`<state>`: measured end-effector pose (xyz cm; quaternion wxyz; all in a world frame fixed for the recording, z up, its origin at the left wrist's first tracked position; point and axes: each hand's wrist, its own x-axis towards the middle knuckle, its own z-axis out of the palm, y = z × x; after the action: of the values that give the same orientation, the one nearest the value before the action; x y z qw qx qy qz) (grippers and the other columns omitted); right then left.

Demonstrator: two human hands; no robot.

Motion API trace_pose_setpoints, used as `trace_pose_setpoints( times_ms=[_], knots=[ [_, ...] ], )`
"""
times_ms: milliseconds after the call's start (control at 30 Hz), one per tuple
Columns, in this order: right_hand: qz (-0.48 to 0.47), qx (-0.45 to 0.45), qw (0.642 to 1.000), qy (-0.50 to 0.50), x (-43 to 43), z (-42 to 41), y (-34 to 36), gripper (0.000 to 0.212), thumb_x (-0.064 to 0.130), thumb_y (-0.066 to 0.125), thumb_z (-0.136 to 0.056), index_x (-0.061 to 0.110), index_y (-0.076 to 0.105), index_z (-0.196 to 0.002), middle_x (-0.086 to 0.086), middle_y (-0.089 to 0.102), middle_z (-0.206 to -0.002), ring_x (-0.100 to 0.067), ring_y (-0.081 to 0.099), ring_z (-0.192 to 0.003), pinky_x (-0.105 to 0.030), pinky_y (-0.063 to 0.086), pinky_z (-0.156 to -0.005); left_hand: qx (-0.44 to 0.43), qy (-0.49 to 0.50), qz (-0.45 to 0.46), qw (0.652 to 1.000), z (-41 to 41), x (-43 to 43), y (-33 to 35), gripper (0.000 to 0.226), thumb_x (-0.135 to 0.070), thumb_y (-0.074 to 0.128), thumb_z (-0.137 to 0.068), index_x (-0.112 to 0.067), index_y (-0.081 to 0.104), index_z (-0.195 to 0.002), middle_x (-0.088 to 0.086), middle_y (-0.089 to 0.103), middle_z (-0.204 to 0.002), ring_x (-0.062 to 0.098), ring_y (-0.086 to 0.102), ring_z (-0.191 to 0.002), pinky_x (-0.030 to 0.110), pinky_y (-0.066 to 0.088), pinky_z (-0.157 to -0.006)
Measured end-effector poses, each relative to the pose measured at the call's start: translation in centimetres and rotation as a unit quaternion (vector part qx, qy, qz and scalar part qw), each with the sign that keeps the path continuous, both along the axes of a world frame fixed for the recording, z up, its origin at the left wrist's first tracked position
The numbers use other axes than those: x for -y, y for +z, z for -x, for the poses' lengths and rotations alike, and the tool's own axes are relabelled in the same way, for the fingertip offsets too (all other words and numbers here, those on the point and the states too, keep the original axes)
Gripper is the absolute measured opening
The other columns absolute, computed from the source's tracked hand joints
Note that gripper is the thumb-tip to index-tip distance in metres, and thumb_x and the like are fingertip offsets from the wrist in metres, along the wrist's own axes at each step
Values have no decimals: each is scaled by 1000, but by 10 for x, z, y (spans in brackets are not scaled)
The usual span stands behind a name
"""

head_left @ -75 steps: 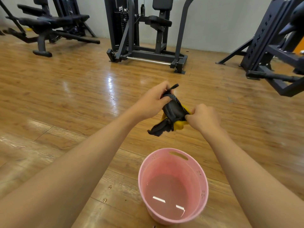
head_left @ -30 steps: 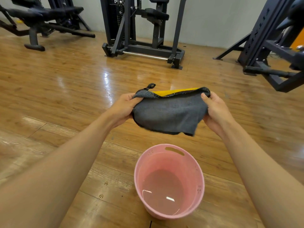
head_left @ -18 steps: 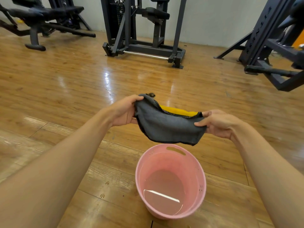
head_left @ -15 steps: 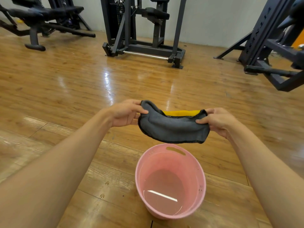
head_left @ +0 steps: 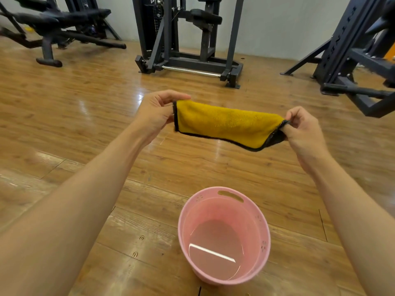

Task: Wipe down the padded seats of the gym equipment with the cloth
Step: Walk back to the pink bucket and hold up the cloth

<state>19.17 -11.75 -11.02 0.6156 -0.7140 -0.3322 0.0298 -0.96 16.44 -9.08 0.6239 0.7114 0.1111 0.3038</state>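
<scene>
A cloth (head_left: pixel 226 122), yellow on the side facing me and grey behind with a black hem, hangs folded and stretched between both hands above the wooden floor. My left hand (head_left: pixel 156 112) pinches its left end. Its right end is pinched by my right hand (head_left: pixel 303 129). Straight ahead by the wall stands a black weight machine with a padded seat (head_left: pixel 205 17). At the far left is a black padded bench (head_left: pixel 64 17).
A pink plastic bucket (head_left: pixel 265 229) holding some water stands on the floor just below the cloth. Another dark machine frame (head_left: pixel 354 58) juts in from the right. Wooden floor (head_left: pixel 85 116) lies open between me and the machines.
The wrung-up cloth was spread out grey side toward me, then folded over; now its yellow side faces me and it is pulled wider between the hands.
</scene>
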Motion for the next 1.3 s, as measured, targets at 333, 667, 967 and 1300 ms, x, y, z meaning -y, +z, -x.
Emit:
trace_pose_setpoints(
  times_ms=[333,667,967,1300],
  knots=[
    [-8,-233,932,278,24,9,5,31,-15,53,-81,15,59,-73,-5,58,-78,-15,59,-69,-25,55,-64,-28,-53,64,996,15,-8,4,27,1,66,-85,-20,83,-87,2,77,-93,13,71,-88,23,58,-75],
    [76,30,989,127,-9,17,13,43,-22,45,-83,19,38,-74,-14,50,-75,-13,52,-60,-28,48,-50,-160,-263,155,939,13,-5,-4,58,0,47,-70,-3,66,-125,27,64,-129,41,60,-119,48,50,-100],
    [116,99,961,230,-23,33,54,20,-6,60,-92,9,48,-84,-12,59,-82,-17,56,-72,-25,51,-65,-287,-342,-111,888,-26,67,-9,31,-29,78,-81,-8,76,-104,4,76,-106,15,70,-102,28,48,-93],
    [-242,-490,835,56,4,-2,-6,31,-9,35,-55,19,33,-69,1,40,-65,-16,37,-62,-27,35,-60,-217,-366,44,904,-25,79,13,30,-18,59,-94,-12,63,-123,5,73,-115,20,70,-107,33,60,-86]
  ],
)
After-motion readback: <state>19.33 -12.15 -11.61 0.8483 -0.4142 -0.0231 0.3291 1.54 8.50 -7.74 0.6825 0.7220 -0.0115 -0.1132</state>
